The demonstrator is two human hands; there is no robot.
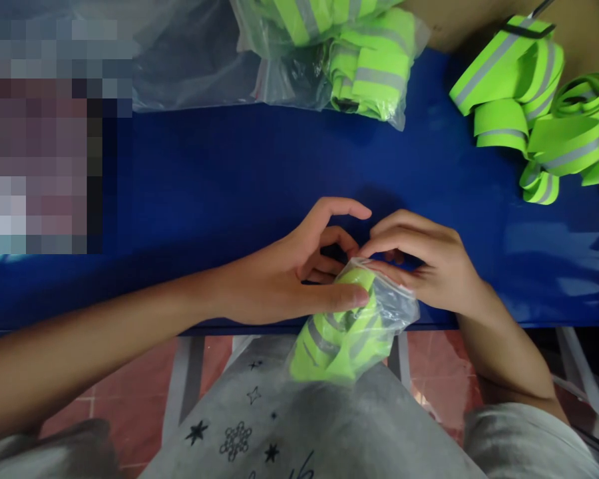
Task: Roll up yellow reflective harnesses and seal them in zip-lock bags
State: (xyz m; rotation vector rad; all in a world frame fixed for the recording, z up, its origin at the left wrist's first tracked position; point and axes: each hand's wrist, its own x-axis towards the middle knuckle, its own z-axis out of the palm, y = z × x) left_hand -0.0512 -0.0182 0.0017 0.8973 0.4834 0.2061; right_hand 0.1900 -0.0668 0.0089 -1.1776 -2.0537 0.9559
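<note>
Both hands meet at the near edge of the blue tabletop (229, 179), and between them sits a small clear bag (352, 329) stuffed with folded neon-yellow reflective bands (329, 349), hanging just off the edge over the person's lap. The left hand (284, 273) grasps the bag near its top, thumb pressed across the plastic; the right hand (424, 266) pinches the bag's mouth with its fingertips, fingers curled over the opening. Whether the mouth is sealed cannot be told, since the fingers cover it. The risk looks plain: the bag is full and unsupported below, so a slack pinch could let it slide down to the lap or the floor, and bands bulging near the opening could get caught in the closure or spring back out. At the far edge lies a larger bag (364, 66) of the same bands, and loose bands (544, 113) are heaped at the far right corner, well apart from the hands.
</note>
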